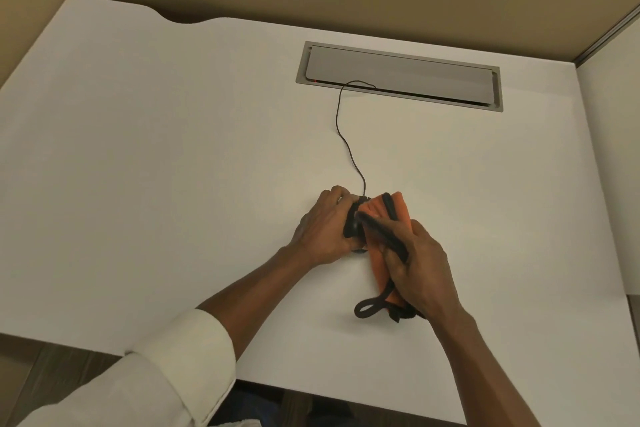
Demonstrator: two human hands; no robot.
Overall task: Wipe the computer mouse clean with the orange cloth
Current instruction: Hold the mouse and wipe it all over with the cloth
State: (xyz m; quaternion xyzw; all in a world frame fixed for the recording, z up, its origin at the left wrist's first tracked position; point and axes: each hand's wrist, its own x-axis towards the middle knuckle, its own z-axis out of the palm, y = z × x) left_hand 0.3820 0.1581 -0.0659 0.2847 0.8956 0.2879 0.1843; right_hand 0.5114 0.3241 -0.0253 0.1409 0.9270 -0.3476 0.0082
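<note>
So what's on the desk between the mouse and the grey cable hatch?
Only the mouse's thin black cord, running from the mouse across bare white desk into the hatch, as seen in the head view.

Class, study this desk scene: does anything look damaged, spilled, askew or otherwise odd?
Nothing stands out. The left hand steadies the black mouse on the white desk while the right hand presses the orange cloth against it. The mouse cable runs slack into the grey cable hatch.
</note>
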